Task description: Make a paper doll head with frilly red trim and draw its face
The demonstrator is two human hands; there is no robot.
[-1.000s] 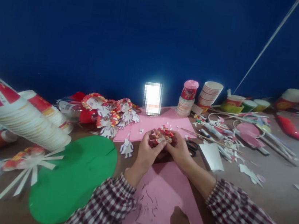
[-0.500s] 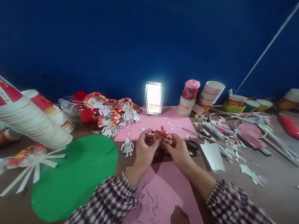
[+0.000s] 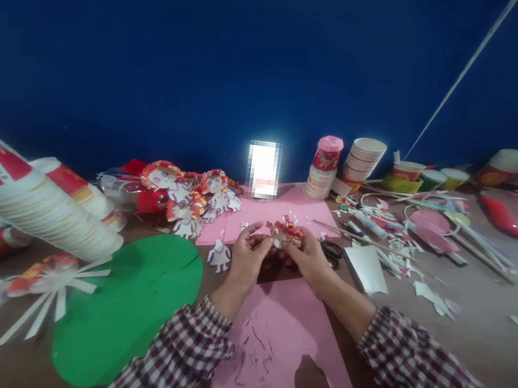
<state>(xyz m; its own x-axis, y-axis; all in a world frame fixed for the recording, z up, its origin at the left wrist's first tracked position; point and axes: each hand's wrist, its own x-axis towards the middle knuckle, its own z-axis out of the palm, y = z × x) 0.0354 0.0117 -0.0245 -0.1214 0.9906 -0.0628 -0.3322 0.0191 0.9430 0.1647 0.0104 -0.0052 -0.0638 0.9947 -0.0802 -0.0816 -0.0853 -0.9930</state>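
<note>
Between both hands, over the table, is a small paper-cup cutout [image 3: 289, 227] with curled red and yellow strips and a pale middle. My left hand [image 3: 247, 257] pinches its left side, thumb on the near face. My right hand [image 3: 311, 259] grips the right side, with the other fingers partly hidden behind it. Just left of my left hand lies a small cut-out paper doll body [image 3: 219, 256]. A pair of black-handled scissors [image 3: 330, 254] rests beside my right hand. Below my wrists is a pink sheet [image 3: 268, 341] with dark pen strokes and a cut-out gap.
Finished-looking paper dolls with curly rims [image 3: 213, 183] cluster behind left. A green paper shape [image 3: 130, 304] and a cup cut into strips [image 3: 57, 279] lie left, near stacked paper cups [image 3: 46, 217]. More cup stacks [image 3: 362, 163], pens and scraps are at right.
The curled paper piece has turned in my hands, so its pale face shows more. My left fingers have loosened and spread slightly. The whole view has shifted a little.
</note>
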